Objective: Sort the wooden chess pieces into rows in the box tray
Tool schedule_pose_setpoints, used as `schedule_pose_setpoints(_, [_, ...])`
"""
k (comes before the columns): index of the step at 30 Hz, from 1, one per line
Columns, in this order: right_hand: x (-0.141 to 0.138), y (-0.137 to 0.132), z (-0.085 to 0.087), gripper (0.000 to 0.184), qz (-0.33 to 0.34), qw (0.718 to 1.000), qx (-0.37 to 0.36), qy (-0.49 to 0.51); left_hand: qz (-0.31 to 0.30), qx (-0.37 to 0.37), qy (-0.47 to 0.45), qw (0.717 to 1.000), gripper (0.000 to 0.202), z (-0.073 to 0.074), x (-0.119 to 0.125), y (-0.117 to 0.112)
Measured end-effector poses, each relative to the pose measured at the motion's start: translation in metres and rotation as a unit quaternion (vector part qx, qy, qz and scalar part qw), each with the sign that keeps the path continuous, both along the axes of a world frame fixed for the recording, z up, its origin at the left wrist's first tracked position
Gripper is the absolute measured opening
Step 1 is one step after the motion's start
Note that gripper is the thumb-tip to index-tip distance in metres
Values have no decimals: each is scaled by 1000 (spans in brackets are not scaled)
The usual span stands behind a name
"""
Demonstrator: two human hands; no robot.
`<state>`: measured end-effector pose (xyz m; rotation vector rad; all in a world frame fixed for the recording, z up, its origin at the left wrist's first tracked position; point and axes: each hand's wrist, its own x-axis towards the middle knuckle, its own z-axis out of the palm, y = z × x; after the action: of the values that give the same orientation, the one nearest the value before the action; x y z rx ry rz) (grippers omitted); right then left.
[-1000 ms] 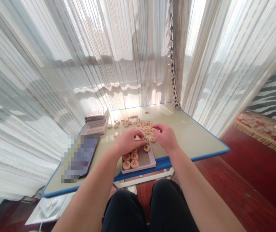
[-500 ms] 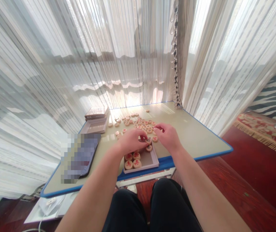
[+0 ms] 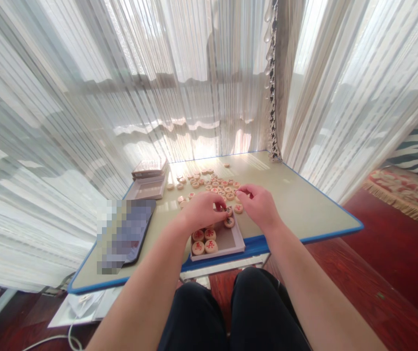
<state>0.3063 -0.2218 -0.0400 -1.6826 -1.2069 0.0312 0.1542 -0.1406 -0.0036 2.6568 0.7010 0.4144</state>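
The shallow open box [image 3: 238,240] at the table's near edge holds round wooden Chinese chess pieces. Red-marked ones, such as this piece [image 3: 211,246], lie in its left part; a dark-marked piece [image 3: 229,222] lies at its right side. My left hand [image 3: 206,210] reaches over the box, thumb and finger closed on a dark-marked Chinese chess piece [image 3: 228,211] in the far right corner. My right hand [image 3: 257,202] is pinched at a Chinese chess piece [image 3: 237,193] by the edge of the loose group, partly covered by the fingertips. Below it, a red-marked piece [image 3: 238,208] lies beside the box.
Many loose pieces [image 3: 214,184] spread over the table [image 3: 296,204] beyond my hands. A box lid or tray [image 3: 144,189] with a stacked box [image 3: 149,167] stands at the far left. A tablet [image 3: 136,234] lies on the left. Curtains [image 3: 194,97] hang behind.
The view has shifted slightly, so everything sits a little further right. Both hands keep nearly the same pose, with the same pieces at their fingertips.
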Motion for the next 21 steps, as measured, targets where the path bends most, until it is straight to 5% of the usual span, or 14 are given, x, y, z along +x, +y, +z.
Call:
schedule_pose_setpoints(15, [-2,-2,1,22,15,1000,17,-13,10,0,-18,1000,28,-2,-2,-1])
schedule_pose_setpoints(21, [5,4,-4,23,-39,998,-11,-42,32,9,-40,999,23,-1,-2,3])
